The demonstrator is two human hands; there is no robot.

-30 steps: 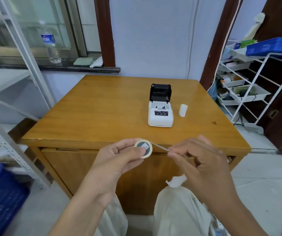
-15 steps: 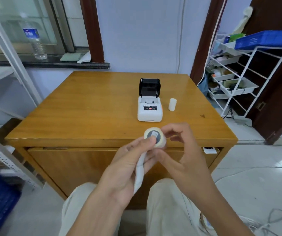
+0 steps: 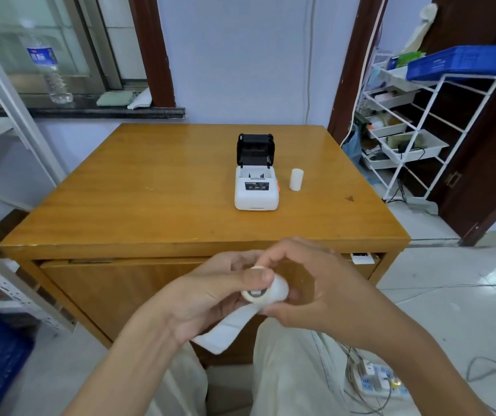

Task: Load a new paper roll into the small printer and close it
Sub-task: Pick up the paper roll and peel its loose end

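Note:
A small white printer (image 3: 256,193) stands on the wooden table (image 3: 150,187) with its black lid (image 3: 255,149) tilted up and open. A white paper roll (image 3: 296,179) stands upright just right of it. Below the table's front edge, both hands hold a second white paper roll (image 3: 272,292). My left hand (image 3: 210,295) grips its near end with the thumb across the core. My right hand (image 3: 309,291) cups its far side. A loose strip of paper (image 3: 225,330) hangs down-left from the roll, under my left hand.
A white wire rack (image 3: 414,136) with trays and a blue crate stands to the right of the table. A water bottle (image 3: 50,73) is on the window ledge at the back left. A power strip (image 3: 378,382) and cables lie on the floor at the right. Blue crate at lower left.
The hands came together on the roll. The strip, earlier pulled taut to the right by my right hand, now hangs loose below my left hand. The roll has dropped lower.

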